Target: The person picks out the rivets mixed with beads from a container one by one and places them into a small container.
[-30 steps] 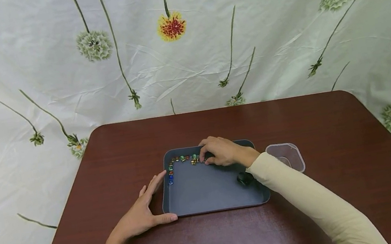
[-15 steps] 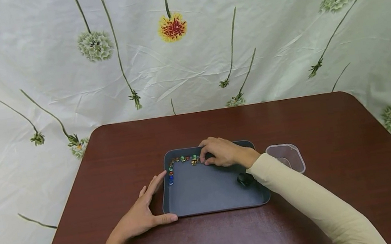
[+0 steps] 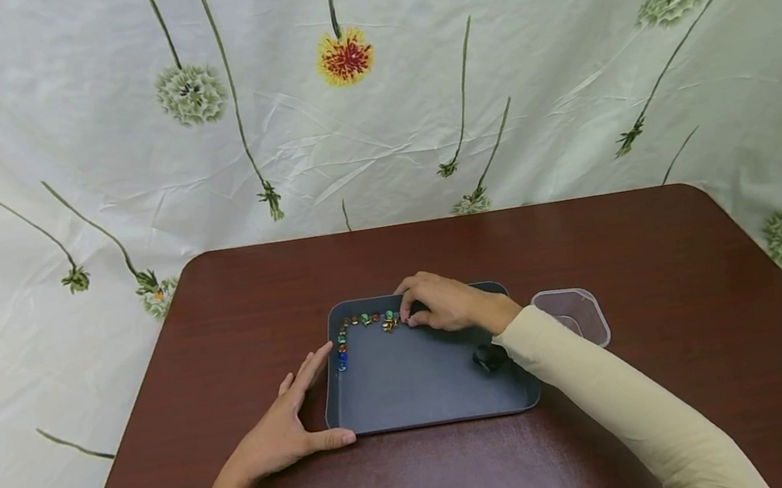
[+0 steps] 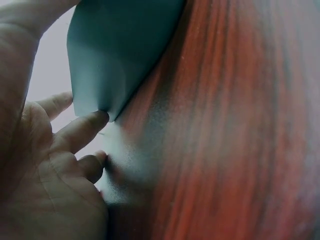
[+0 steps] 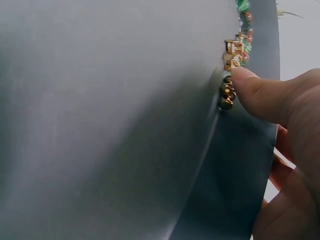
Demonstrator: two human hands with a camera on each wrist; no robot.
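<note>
A string of coloured beads (image 3: pixel 341 337) runs along the left and back sides inside a grey-blue tray (image 3: pixel 421 391). It has blue, red and green beads, with gold pieces (image 5: pixel 233 47) bunched toward one end. At that end my right hand (image 3: pixel 441 304) pinches the string, its thumb (image 5: pixel 255 90) against the gold beads; the other fingertips are hidden behind the tray wall in the right wrist view. My left hand (image 3: pixel 278 429) spreads around the tray's left side, thumb at the near left corner and fingertips at the left rim. In the left wrist view its fingers (image 4: pixel 82 131) touch the tray's edge.
A clear plastic container (image 3: pixel 587 312) stands right of the tray, partly behind my right sleeve (image 3: pixel 610 388). Both rest on a dark red-brown wooden table (image 3: pixel 252 281). A white cloth with flower prints (image 3: pixel 374 128) hangs behind. Black bands are on both wrists.
My right fingers shift very slightly left at the gold end of the string. My left hand and the tray stay where they were.
</note>
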